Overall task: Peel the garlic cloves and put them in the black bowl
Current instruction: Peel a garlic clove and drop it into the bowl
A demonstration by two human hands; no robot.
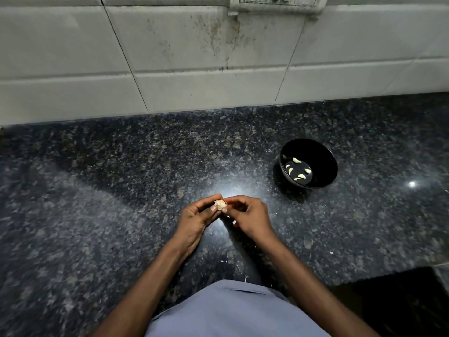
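Near the middle of the dark speckled bench (pixel 121 190), just above its surface, both hands meet around one piece of garlic (pixel 220 204). Left hand (pixel 196 220) comes in from the lower left, palm turned up a little, fingers curled and pinching the garlic from its side. Right hand (pixel 247 218) closes in from the other side, fingers curled too, thumb and fingertips pinching the same piece, so the two hands sit together with the garlic caught between them. That garlic looks papery and pale, skin on it, though how many cloves it holds is too small to tell. Over toward the right half of the bench, well apart from the hands and nearer the back edge, sits the black bowl (pixel 326 166), upright, with several peeled cloves (pixel 296 160) lying loose on its bottom, pale against the dark inside. A few tiny white flecks of skin (pixel 246 278) lie on the bench close to the front edge, between the forearms. Along the back edge rises a white tiled wall (pixel 194 57), stained in places, with a switch plate (pixel 274 2) at the very top. Down at the front edge, a grey-blue shirt (pixel 230 312) fills the bottom of the view.
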